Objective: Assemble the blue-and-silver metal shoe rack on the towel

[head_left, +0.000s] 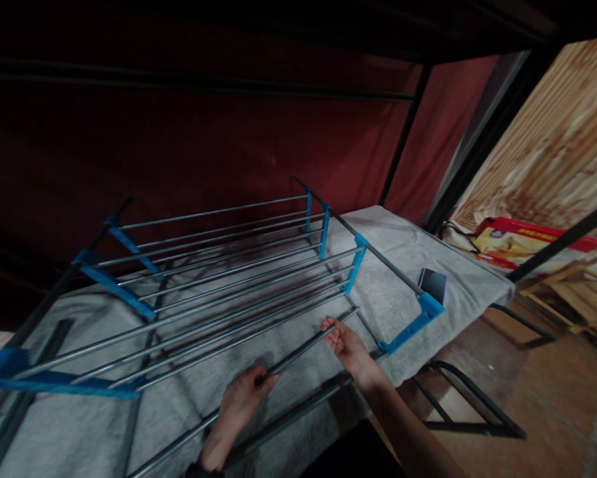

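Head view: I see the person leaning over a bed spread with grey cloth [382, 232], both hands on a slim grey metal rod [298, 352]. It slants along the near side of a drying rack of grey metal rods and blue plastic brackets [258, 287], which stands on the cloth. Near the rod's middle, the left hand [241, 397] has its fingers clamped around it; the right hand [350, 348] has its fingers curled on it close to the far end. Beyond the rack's right side lies a dark rectangular phone [432, 284], and past the bed, a red-and-yellow box [522, 239].
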Demonstrator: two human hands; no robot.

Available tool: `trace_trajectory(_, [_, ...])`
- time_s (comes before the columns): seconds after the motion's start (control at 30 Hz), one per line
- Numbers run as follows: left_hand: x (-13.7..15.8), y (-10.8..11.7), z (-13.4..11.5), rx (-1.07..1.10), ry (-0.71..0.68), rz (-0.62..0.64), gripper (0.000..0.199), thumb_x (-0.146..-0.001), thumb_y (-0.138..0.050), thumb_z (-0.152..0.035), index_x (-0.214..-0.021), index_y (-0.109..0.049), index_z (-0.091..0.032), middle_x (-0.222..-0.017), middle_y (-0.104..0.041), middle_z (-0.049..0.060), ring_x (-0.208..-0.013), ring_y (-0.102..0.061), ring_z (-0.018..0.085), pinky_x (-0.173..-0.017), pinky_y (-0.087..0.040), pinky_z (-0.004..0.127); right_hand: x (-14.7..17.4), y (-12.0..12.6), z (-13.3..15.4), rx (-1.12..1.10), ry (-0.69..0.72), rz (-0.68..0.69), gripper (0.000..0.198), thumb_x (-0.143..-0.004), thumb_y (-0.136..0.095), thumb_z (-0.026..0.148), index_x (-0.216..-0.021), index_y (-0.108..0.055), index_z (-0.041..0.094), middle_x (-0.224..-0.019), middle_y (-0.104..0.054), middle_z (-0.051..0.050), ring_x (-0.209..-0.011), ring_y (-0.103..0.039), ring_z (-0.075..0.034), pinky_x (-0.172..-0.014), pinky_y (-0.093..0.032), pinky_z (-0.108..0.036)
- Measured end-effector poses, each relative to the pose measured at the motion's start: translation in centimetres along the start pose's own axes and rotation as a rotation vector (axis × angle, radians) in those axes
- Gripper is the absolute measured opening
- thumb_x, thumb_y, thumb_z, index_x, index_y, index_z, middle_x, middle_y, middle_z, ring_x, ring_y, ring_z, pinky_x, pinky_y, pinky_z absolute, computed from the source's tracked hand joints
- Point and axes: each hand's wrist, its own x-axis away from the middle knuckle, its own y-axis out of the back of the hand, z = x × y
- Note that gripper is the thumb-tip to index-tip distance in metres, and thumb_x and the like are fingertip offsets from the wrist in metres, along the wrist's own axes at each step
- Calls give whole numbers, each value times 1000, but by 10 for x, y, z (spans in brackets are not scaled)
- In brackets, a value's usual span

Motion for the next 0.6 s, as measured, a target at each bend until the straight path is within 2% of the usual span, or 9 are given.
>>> trace_trajectory(0.27, [-2, -1, 4, 5, 5, -7, 32, -95, -47, -46, -86, -62, -20, -81, -68, 2, -78, -64, 19, -67, -41, 28, 0, -6, 11, -13, 74, -34, 4, -86, -65, 10, -90, -66, 12, -84, -73, -7, -73, -70, -14, -71, -57, -25])
trace_trajectory(0.4, [-3, -4, 15, 10, -52, 1, 23, -94, -50, -38, -102, -62, -20, -99, -72, 4, -92, -68, 20, -80, -47, 29, 1, -4, 17, -35, 133, -49, 12, -79, -75, 15, -84, -64, 15, -82, -73, -4, -71, -69, -13, -70, -57, -25])
trace_trajectory(0.5, [3, -5, 27, -51, -51, 2, 30, -95, -45, -38, -115, -60, -22, -113, -72, 6, -105, -69, 24, -91, -49, 33, 1, 0, 23, -53, 166, -52, 18, -75, -79, 18, -83, -63, 17, -80, -73, -2, -70, -68, -13, -69, -56, -24])
trace_trajectory(0.6, [14, -2, 43, -80, -13, -38, 39, -96, -39, -43, -124, -57, -23, -116, -73, 7, -106, -70, 27, -93, -52, 39, -3, 2, 35, -78, 200, -46, 13, -79, -74, 17, -88, -65, 16, -81, -72, -2, -70, -68, -12, -70, -57, -23])
